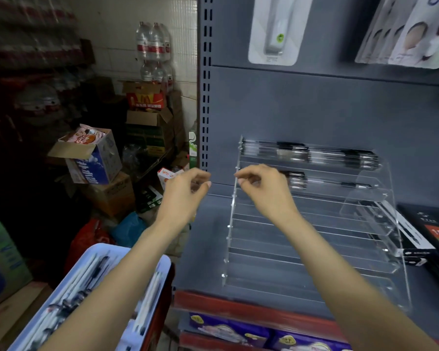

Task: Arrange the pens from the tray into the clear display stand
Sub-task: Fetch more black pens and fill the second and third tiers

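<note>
Reaching toward the clear display stand (312, 249), both hands hover at its upper left corner, level with the second tier from the top. The left hand (185, 192) sits just left of the stand's side wall, fingers loosely curled with thumb and forefinger close together; the blur hides whether anything is pinched there, so its grip cannot be told. The right hand (262, 188) is just inside the wall, fingertips drawn together near the tier's left end, its grip equally unreadable. Both forearms rise from the near edge, wrists bent slightly down.

Pens (312, 153) fill the top tier; a few pens lie on the second. The remaining pens (86, 282) rest in the tray (162, 264) at near left, under the left forearm; the lower tiers look unfilled.

Likely hazards: a pen fed in at a slant may catch on the side wall or roll off the shallow tier lip; the left forearm, dropping back, could knock the tray, which appears to overhang its support.
</note>
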